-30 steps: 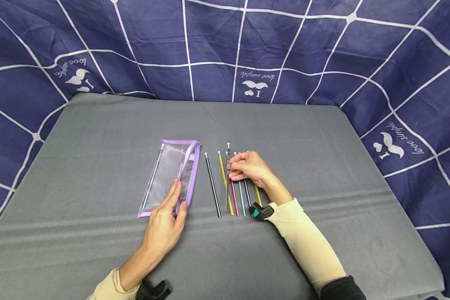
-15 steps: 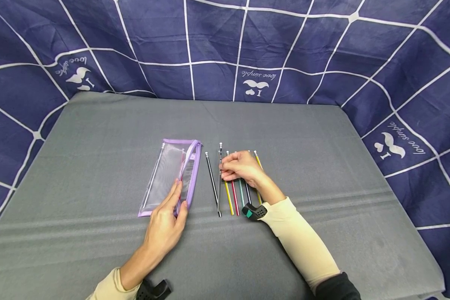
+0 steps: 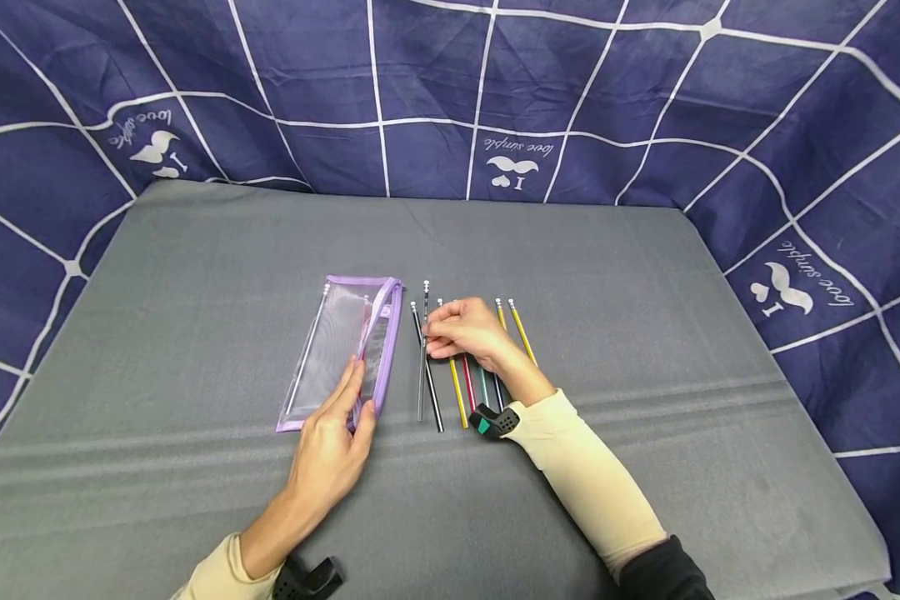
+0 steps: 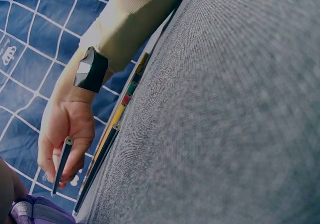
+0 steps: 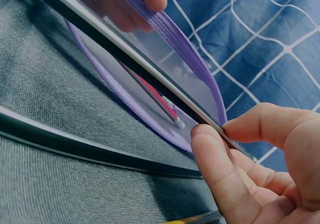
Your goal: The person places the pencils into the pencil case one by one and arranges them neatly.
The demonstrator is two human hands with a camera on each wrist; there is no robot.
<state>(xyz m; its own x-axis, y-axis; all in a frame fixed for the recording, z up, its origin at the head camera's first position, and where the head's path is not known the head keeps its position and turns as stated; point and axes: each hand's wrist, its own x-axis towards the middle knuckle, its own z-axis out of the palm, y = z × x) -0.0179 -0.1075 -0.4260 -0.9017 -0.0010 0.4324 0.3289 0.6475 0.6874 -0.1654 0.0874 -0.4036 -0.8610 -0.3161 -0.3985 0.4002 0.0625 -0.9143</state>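
My right hand [image 3: 461,329] pinches a dark pencil [image 5: 135,59] between thumb and fingers, raised over the table. In the head view it crosses above a black pencil [image 3: 432,392] that lies on the cloth. My left hand [image 3: 330,450] holds the near part of a purple-edged mesh pencil pouch [image 3: 326,350] by its opening side. The pouch's mouth gapes in the right wrist view, with a red pencil [image 5: 155,97] inside. A pale pencil [image 3: 307,350] lies along the pouch's left side. The held pencil's end lies near the mouth in the right wrist view.
Under and beside my right hand lie a yellow pencil [image 3: 459,396], a red pencil [image 3: 469,387], a green pencil [image 4: 132,88], a dark pencil [image 3: 498,392] and another yellow pencil [image 3: 522,329]. Grey cloth [image 3: 607,275] covers the table. A blue checked curtain [image 3: 435,83] hangs behind.
My right hand has carried the dark pencil leftward, from over the yellow and red pencils to over the black one nearest the pouch. My left hand and the pouch have stayed put.
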